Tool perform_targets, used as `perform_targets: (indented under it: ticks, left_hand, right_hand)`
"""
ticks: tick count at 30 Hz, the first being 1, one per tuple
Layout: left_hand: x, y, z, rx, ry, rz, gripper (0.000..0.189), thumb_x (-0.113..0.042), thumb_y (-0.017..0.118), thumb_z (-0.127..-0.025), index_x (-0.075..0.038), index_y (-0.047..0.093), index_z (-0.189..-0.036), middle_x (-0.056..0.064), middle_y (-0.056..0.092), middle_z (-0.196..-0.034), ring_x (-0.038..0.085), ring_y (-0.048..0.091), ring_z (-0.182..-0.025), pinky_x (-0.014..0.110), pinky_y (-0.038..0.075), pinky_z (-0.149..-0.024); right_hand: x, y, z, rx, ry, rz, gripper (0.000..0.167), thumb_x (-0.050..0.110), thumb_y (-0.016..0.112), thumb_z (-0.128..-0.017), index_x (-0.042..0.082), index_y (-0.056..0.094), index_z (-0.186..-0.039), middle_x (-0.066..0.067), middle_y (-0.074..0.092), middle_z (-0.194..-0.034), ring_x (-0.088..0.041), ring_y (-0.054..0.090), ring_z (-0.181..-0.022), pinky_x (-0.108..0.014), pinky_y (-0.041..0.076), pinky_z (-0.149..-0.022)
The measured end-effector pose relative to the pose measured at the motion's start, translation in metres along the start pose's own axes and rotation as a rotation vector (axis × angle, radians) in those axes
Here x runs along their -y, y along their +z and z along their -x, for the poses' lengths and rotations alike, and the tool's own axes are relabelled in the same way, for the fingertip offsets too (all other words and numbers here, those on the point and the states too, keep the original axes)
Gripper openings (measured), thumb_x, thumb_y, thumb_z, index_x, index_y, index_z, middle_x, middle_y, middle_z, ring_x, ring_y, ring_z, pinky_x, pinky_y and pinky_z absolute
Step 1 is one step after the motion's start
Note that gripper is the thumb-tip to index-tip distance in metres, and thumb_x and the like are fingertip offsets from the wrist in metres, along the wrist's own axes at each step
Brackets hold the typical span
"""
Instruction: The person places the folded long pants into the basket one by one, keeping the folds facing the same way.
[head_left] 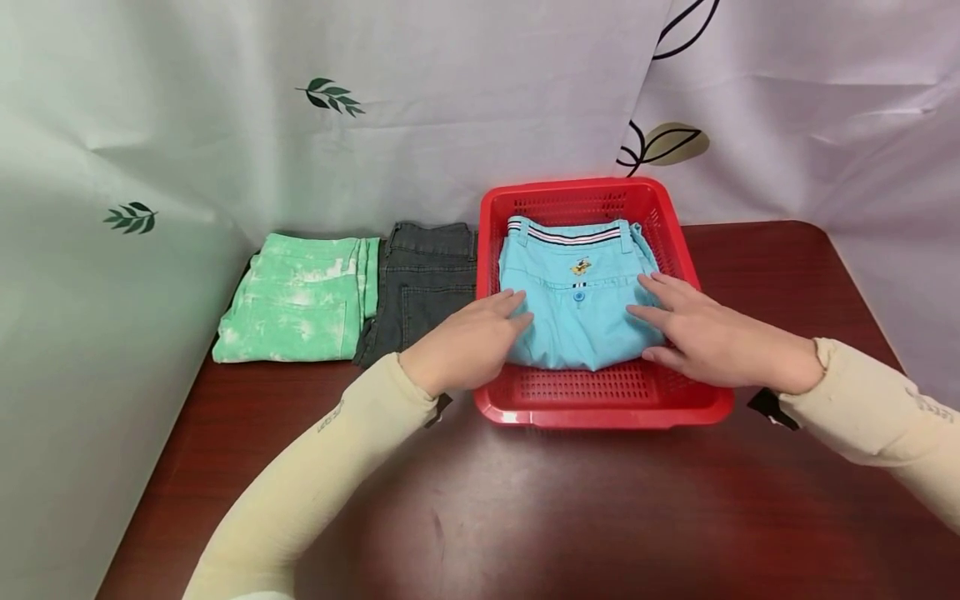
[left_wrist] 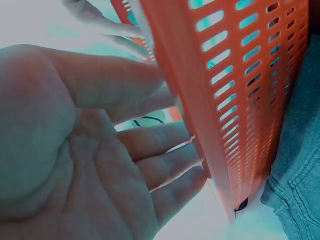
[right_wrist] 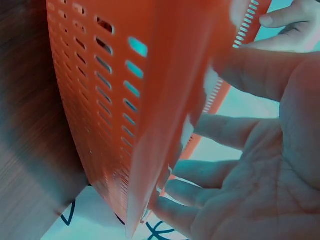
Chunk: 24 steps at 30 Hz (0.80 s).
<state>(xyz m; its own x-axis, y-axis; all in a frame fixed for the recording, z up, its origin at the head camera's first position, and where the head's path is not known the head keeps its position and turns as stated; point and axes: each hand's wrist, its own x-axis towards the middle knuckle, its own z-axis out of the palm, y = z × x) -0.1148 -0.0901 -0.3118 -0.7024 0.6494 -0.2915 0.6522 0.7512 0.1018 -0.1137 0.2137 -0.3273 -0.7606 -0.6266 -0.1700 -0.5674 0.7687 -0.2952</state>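
Observation:
Light blue folded trousers point(head_left: 577, 325) with a striped waistband, a small embroidered emblem and a blue button lie inside a red plastic basket point(head_left: 600, 417). My left hand point(head_left: 472, 337) reaches over the basket's left rim, fingertips at the left side of the trousers. On the other side my right hand point(head_left: 697, 333) reaches over the right rim, its spread fingertips at the trousers' right side. Both wrist views show the palms of the left hand point(left_wrist: 100, 160) and right hand point(right_wrist: 250, 170) beside the slotted basket walls, fingers fairly straight; the fingertips are hidden behind the rim.
Left of the basket lie folded dark grey jeans point(head_left: 427, 283), close against its wall. Further left are folded green and white tie-dye trousers point(head_left: 292, 304). All rest on a dark red-brown table point(head_left: 600, 517), with a pale leaf-patterned curtain point(head_left: 420, 108) behind.

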Motion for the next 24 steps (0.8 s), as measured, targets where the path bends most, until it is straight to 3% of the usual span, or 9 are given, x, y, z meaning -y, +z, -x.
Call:
perform_targets:
  ticks: [4,12,19,24]
  left_hand:
    - [0.003,0.003,0.009,-0.069,0.007,0.003,0.048,-0.011,0.053,-0.101,-0.001,0.048,-0.148,0.022,0.032,-0.159,0.035,0.025,-0.15,0.041,0.023,-0.12]
    - [0.008,0.007,0.028,-0.167,0.005,0.07,0.049,-0.013,0.056,-0.101,-0.002,0.049,-0.148,0.022,0.033,-0.159,0.037,0.026,-0.149,0.042,0.025,-0.12]
    - [0.017,0.008,0.04,-0.258,0.002,0.11,0.051,-0.012,0.061,-0.099,0.0,0.05,-0.147,0.023,0.036,-0.157,0.037,0.032,-0.147,0.044,0.031,-0.117]
    - [0.025,0.009,0.048,-0.311,-0.035,0.161,0.052,-0.01,0.062,-0.099,0.001,0.048,-0.148,0.023,0.037,-0.157,0.036,0.033,-0.146,0.045,0.033,-0.116]
  right_hand:
    - [0.004,0.0,0.004,-0.069,0.011,-0.02,0.081,0.024,0.087,-0.079,-0.003,0.05,-0.145,-0.028,0.029,-0.157,-0.048,0.022,-0.144,-0.059,0.048,-0.097]
    - [0.011,0.001,0.009,-0.177,0.048,-0.094,0.095,0.022,0.083,-0.083,-0.001,0.027,-0.156,-0.024,0.023,-0.159,-0.044,0.02,-0.146,-0.06,0.044,-0.101]
    - [0.018,0.001,0.013,-0.224,0.08,-0.123,0.095,0.021,0.082,-0.084,-0.001,0.025,-0.157,-0.024,0.025,-0.159,-0.044,0.022,-0.145,-0.063,0.039,-0.105]
    - [0.024,0.0,0.017,-0.252,0.122,-0.163,0.095,0.022,0.08,-0.086,0.001,0.022,-0.159,-0.023,0.024,-0.16,-0.043,0.021,-0.146,-0.065,0.036,-0.106]
